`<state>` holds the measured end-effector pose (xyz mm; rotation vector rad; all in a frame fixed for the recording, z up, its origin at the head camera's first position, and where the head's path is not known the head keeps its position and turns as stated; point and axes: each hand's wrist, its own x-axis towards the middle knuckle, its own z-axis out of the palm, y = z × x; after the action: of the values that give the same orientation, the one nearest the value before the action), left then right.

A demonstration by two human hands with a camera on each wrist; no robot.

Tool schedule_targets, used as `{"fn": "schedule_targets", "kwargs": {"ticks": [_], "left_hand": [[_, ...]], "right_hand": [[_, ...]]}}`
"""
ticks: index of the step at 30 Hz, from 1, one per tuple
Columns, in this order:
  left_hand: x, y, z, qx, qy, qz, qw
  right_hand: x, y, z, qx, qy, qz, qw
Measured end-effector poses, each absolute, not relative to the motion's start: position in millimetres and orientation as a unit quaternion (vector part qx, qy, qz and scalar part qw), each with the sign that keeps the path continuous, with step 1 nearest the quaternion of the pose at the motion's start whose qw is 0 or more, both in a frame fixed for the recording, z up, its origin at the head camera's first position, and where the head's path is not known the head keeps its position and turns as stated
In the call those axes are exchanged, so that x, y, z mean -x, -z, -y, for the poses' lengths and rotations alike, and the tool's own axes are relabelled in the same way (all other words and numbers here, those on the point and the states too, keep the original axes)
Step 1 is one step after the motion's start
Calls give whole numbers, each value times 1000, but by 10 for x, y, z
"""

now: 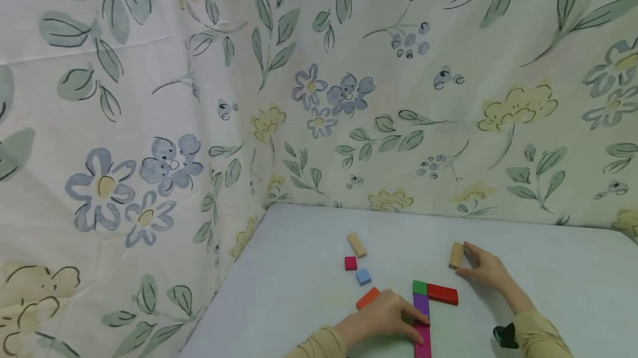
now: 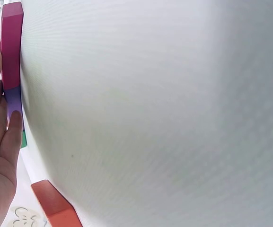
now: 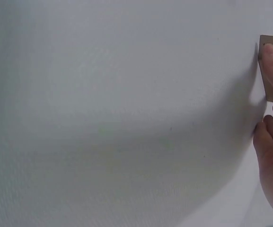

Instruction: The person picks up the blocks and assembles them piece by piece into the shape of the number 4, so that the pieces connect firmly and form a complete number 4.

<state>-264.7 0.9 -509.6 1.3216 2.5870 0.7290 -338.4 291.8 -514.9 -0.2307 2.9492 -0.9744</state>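
My left hand (image 1: pixel 386 313) reaches over a line of blocks, its fingertips on the purple block (image 1: pixel 421 303) and the magenta block (image 1: pixel 422 347). These two lie end to end, with a green cube (image 1: pixel 420 287) at the far end of the line. From the cube a red block (image 1: pixel 442 294) extends rightward. Farther back on the right, my right hand (image 1: pixel 483 270) holds a plain wooden block (image 1: pixel 456 255) by its ends, between thumb and finger. An orange block (image 1: pixel 368 298) sits beside my left hand, partly covered by it in the head view.
Left of the line lie a blue cube (image 1: pixel 364 276), a red cube (image 1: pixel 350 263) and another wooden block (image 1: pixel 356 245) on the white table (image 1: pixel 279 280). A dark green object (image 1: pixel 505 336) shows by the right sleeve. Floral cloth (image 1: pixel 349 169) hangs behind the table and on the left.
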Motion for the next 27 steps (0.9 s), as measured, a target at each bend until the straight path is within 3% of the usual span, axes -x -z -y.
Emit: {"fn": "schedule_targets", "kwargs": {"ticks": [14, 27], "left_hand": [[2621, 5088, 10, -433, -251, -861, 93], [2639, 5113, 2, -420, -256, -865, 102]], "right_hand": [[3212, 5195, -2862, 56, 317, -946, -37], [3106, 5161, -2904, 27, 322, -946, -29]]}}
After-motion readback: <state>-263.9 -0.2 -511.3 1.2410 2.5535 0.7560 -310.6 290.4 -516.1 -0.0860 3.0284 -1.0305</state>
